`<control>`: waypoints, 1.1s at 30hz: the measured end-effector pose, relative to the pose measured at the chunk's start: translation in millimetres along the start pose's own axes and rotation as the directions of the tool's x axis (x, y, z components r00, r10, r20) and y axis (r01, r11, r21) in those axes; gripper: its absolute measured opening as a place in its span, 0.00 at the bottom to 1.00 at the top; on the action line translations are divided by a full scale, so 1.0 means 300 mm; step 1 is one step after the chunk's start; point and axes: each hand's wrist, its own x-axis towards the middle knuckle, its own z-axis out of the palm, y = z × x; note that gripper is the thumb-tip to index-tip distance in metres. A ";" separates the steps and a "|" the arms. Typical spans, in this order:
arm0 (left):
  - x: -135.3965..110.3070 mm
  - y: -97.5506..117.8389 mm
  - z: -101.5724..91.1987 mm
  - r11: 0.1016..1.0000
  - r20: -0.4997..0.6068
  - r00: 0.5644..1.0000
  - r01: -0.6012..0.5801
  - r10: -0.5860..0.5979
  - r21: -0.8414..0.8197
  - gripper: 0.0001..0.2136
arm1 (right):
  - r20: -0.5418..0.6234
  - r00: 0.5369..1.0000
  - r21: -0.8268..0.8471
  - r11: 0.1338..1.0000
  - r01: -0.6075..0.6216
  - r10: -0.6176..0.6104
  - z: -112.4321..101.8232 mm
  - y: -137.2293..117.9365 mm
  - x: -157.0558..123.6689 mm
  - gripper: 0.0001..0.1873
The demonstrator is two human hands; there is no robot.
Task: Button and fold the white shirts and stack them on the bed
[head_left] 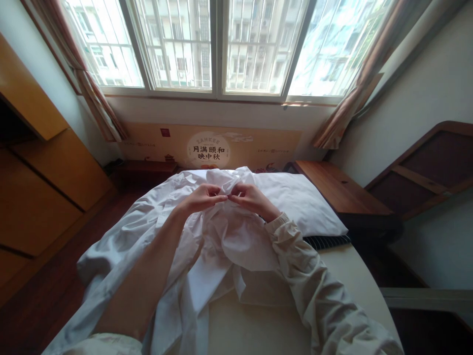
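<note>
A white shirt (pixel 155 231) lies spread and crumpled over the bed (pixel 354 276) in front of me. My left hand (pixel 201 198) and my right hand (pixel 251 198) meet over its raised middle, fingertips almost touching. Both hands are closed in a pinch on a bunched fold of the shirt's fabric (pixel 231 185). My left forearm is bare; my right arm wears a cream sleeve. What lies under the pinched fold is hidden.
A white pillow (pixel 299 197) lies beyond the shirt to the right. A wooden bedside table (pixel 340 185) and dark headboard (pixel 432 167) stand at right, wooden cabinets (pixel 48 182) at left. A barred window (pixel 218 44) with curtains fills the far wall above a printed panel (pixel 209 147).
</note>
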 end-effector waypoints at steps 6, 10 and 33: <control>0.002 -0.009 0.001 1.000 -0.004 1.000 0.009 -0.008 0.026 0.19 | 0.054 0.999 0.043 0.999 -0.003 0.000 -0.008 -0.002 -0.003 0.14; 0.006 -0.013 0.006 1.000 -0.019 1.000 0.021 -0.020 0.016 0.17 | 0.080 0.997 0.076 0.997 0.012 -0.018 -0.009 0.009 -0.002 0.13; 0.007 -0.032 0.003 0.970 0.073 0.996 0.063 -0.047 -0.236 0.16 | 0.100 0.994 0.119 0.992 0.036 -0.048 0.002 0.030 0.001 0.15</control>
